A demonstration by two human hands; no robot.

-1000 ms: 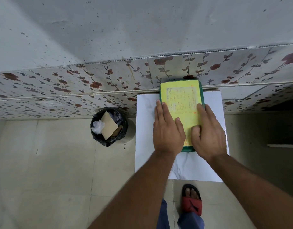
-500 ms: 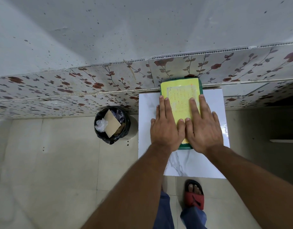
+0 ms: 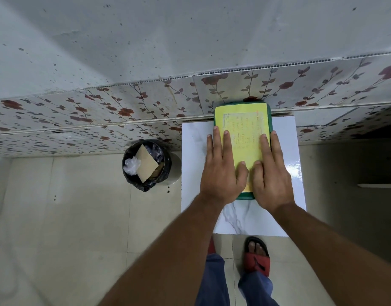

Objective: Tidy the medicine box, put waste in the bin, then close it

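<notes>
Left grip: my left hand [image 3: 221,171] lies flat, fingers spread, pressing the lid's left edge, grasping nothing
Right grip: my right hand [image 3: 270,173] likewise flat on the lid
Medicine box [image 3: 243,129]: closed, on the white table [image 3: 287,151], against the wall
Hidden: near lid half; label print unreadable

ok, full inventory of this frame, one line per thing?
medicine box: 1, green with a yellow printed sheet on its lid, on the table against the wall
table: 1, white marble-look, by the wall
bin: 1, black liner, on the floor left of the table
cardboard piece: 1, brown, in the bin
plastic wrap: 1, clear, in the bin
sandal: 1 clearly seen, red and black, on the foot
left hand: flat on the lid
right hand: flat on the lid
</notes>
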